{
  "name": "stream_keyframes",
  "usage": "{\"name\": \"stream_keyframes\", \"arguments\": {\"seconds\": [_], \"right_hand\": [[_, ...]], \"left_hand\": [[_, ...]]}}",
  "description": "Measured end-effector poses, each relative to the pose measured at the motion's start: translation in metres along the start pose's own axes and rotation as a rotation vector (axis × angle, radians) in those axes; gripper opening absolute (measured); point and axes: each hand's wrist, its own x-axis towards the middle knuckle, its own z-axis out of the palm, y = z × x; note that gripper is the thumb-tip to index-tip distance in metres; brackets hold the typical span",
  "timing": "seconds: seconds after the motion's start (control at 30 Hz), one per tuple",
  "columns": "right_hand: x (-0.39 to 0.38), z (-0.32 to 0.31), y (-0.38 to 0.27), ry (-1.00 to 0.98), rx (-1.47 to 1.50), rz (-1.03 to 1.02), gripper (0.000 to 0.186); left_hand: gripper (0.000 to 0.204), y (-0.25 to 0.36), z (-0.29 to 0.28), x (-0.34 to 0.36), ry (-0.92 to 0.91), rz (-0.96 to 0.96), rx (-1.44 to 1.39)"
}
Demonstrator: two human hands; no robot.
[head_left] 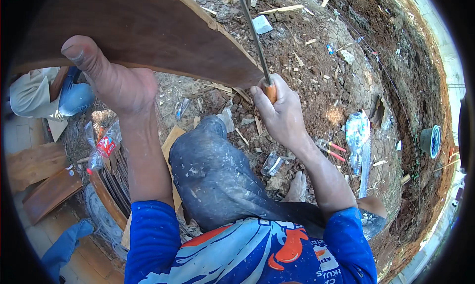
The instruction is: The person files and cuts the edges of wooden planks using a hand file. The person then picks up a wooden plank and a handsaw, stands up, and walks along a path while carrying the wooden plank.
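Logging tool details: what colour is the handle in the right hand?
The handle in the right hand is orange, seen best in the head view.

Board (148, 37): dark brown
Tool handle (269, 92): orange
Blade (255, 37): grey
Shirt (227, 257): mixes blue, white streaks, orange-red patches
Trousers (213, 175): dark grey, speckled white
Pliers (337, 156): red grips

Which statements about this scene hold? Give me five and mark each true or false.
1. The right hand holds a long, thin metal tool by its orange-brown wooden handle. True.
2. The left hand wears a glove. False: it is bare, against the broad, curved dark-brown wooden board.
3. The red-handled metal pliers lie right of the right hand. True.
4. The round green bucket is at the far left. False: it is at the far right.
5. The red-labelled clear plastic bottle lies left of the left forearm. True.
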Motion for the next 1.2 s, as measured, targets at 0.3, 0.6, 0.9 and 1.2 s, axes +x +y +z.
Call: {"name": "stream_keyframes", "arguments": {"seconds": [0.3,0.6,0.9,1.2], "right_hand": [[0.0,-0.003,0.019,0.023,0.062,0.134,0.022],[-0.003,-0.004,0.024,-0.011,0.081,0.15,0.022],[-0.011,0.002,0.018,-0.048,0.051,0.156,0.023],[-0.008,0.004,0.004,-0.011,-0.077,0.04,0.024]], "left_hand": [[0.087,0.008,0.0,0.0,0.0,-0.011,-0.047],[0.094,0.013,-0.006,-0.011,0.036,-0.049,-0.038],[0.091,0.008,-0.011,-0.007,0.058,-0.054,-0.051],[0.092,0.013,-0.014,-0.014,0.059,-0.045,-0.019]]}}
